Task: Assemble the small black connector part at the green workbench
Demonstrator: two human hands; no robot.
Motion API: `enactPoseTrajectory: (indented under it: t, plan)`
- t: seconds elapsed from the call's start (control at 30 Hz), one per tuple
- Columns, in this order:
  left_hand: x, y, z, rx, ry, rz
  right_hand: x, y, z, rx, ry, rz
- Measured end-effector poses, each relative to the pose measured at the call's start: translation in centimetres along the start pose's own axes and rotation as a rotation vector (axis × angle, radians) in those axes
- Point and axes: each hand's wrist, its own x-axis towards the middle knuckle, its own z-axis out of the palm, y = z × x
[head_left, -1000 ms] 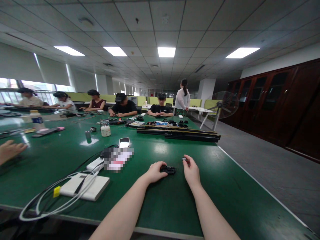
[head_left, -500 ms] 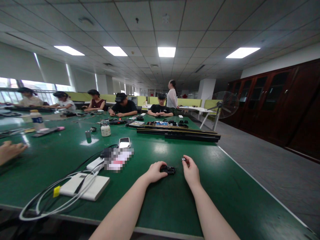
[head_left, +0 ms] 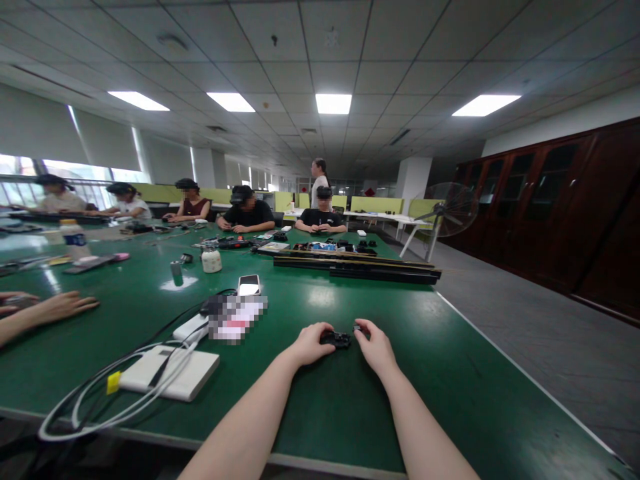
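My left hand point(head_left: 313, 343) grips the left end of a small black device part point(head_left: 342, 340), thumb in front and fingers behind, low over the green table point(head_left: 320, 413). The part's upper face looks uneven; its exact kind is too small to tell. Just to its right, my right hand point(head_left: 374, 343) pinches a tiny dark piece point(head_left: 357, 328) between thumb and fingertips. A narrow gap separates that piece from the black part.
At left lie a white box point(head_left: 175, 380) with looped cables, a power bank point(head_left: 191, 329) and a phone point(head_left: 249, 285). Long black rails point(head_left: 360, 267) cross the table ahead. Another person's hands point(head_left: 60, 308) are at far left. Several people sit opposite.
My right hand has moved left with the tiny piece, closer to the black part. My left hand has stayed put. At far left, another person's hands have reached further in; a standing person has walked left.
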Motion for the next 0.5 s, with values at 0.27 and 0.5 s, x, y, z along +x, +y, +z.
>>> enactPoseTrajectory:
  t: [0.27, 0.5]
  plan:
    - [0.0, -0.3, 0.1, -0.011, 0.005, 0.01, -0.5, -0.7, 0.3, 0.022, -0.183, -0.039]
    - [0.1, -0.3, 0.1, -0.017, 0.003, 0.003, -0.4, -1.1, 0.4, 0.087, -0.232, -0.051]
